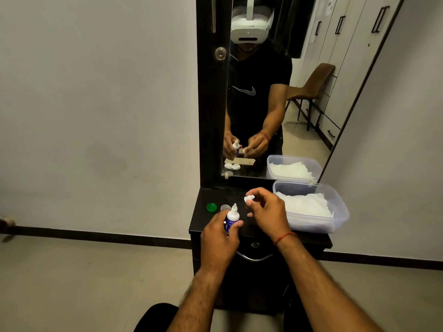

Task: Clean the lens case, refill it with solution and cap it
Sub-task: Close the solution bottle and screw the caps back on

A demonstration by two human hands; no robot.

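1. I am standing at a black surface (211, 226) below a tall mirror (275, 92), with white tissue lying in a clear plastic tub (335, 221) on the right side.
2. My left hand (219, 238) is gripping a small white bottle (232, 215) of solution upright, its nozzle bare and pointing up.
3. My right hand (268, 213) is pinching a small white piece (248, 198) at my fingertips, just above the surface; I cannot tell whether it is the bottle's cap or part of the lens case.
4. A green cap (211, 207) and a clear cap (225, 208) are lying loose side by side on the surface, just behind the bottle, so the case is not yet capped.
5. In the mirror, a pale two-cup lens case appears to be sitting on the surface; from my own view my hands are hiding it.
6. Judging by the opened bottle, I am probably about to refill; capping remains.
7. The bottle's blue label is too small to read; my shirt in the mirror is showing a swoosh logo.
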